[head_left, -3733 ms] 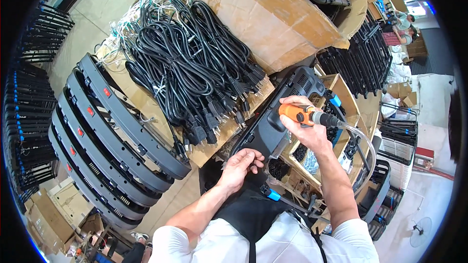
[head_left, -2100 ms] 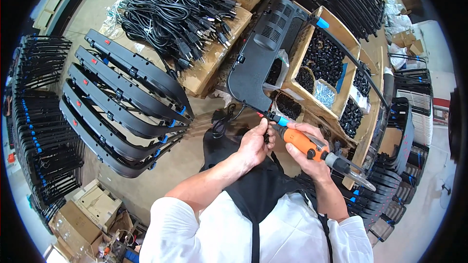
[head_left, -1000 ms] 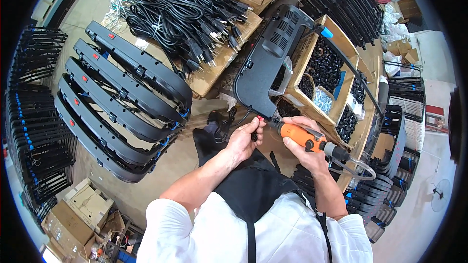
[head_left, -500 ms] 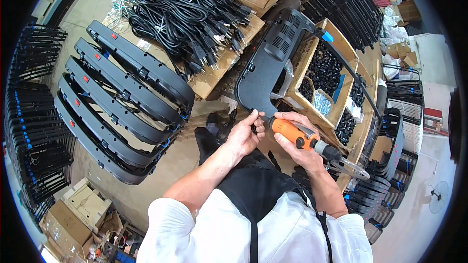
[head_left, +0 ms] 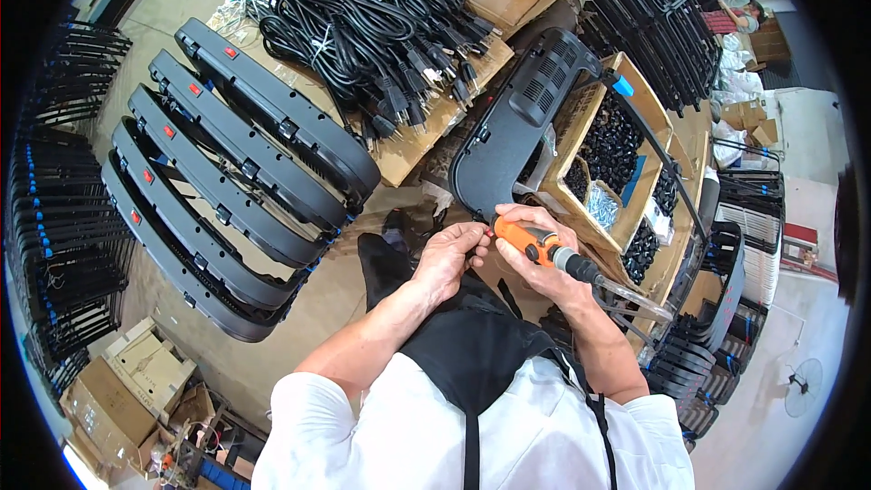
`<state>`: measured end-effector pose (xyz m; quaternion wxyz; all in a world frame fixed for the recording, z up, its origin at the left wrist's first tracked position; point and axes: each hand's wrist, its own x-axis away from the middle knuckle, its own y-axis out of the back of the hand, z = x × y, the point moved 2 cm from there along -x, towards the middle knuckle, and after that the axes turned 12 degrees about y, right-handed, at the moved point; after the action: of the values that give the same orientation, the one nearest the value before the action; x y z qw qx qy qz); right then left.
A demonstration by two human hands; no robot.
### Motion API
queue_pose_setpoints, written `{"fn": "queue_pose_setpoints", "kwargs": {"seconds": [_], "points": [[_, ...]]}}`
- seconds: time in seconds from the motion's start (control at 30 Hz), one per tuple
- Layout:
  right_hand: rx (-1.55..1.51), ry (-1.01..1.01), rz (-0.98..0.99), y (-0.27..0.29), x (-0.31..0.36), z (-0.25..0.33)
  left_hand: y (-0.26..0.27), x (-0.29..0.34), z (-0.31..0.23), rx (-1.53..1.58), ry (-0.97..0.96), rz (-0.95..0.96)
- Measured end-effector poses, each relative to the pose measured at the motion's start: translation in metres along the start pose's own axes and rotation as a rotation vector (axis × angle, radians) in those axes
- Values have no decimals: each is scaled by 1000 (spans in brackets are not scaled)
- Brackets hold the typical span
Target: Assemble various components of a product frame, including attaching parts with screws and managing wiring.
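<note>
My right hand (head_left: 555,279) is wrapped round an orange power screwdriver (head_left: 526,238) with a hose at its back end. The driver's nose points left, toward my left hand (head_left: 446,263). That hand is closed in a pinch just beside the nose, and a small red spot shows at its fingertips. What it holds is too small to make out. Just beyond both hands lies a black plastic housing (head_left: 485,159) with a vented, raised far end. The driver is close to its near edge; I cannot tell whether they touch.
To the right, a divided wooden box (head_left: 581,109) holds small black parts and silver screws (head_left: 601,206). Several curved black frames (head_left: 272,122) with red switches stand on the left. Bundled black power cords (head_left: 363,27) lie on cardboard ahead. Cardboard boxes (head_left: 113,404) sit at lower left.
My left fingertips have lowered slightly, and a red spot now shows by the driver's nose. The driver has tilted a little and shifted left. The surroundings ahead have shifted rightward in view.
</note>
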<state>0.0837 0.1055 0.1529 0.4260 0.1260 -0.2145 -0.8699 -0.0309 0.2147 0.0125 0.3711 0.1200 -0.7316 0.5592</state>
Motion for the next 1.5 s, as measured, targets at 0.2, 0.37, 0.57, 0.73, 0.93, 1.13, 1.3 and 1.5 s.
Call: {"fn": "queue_pose_setpoints", "kwargs": {"seconds": [0.2, 0.37, 0.57, 0.73, 0.93, 1.13, 1.3, 1.5], "points": [[65, 22, 15, 1, -1, 4, -3, 8, -3, 7, -48, -78], [27, -8, 6, -3, -3, -3, 8, 3, -6, 3, 88, -122], [1, -64, -49, 5, -6, 15, -11, 1, -22, 130, 84, -118], [-87, 61, -98, 22, -17, 12, -25, -16, -42, 279, 89, 48], [-146, 76, -88, 32, -29, 10, -35, -30, -54, 389, 111, 152], [-107, 9, -64, 39, -48, 13, -45, -33, -67, 331, 145, 155], [-56, 50, -166, 25, -72, 4, -47, -39, -64, 251, 65, 83], [-4, -30, -84, 11, -94, -11, -42, -19, -59, 53, 76, 149]]}}
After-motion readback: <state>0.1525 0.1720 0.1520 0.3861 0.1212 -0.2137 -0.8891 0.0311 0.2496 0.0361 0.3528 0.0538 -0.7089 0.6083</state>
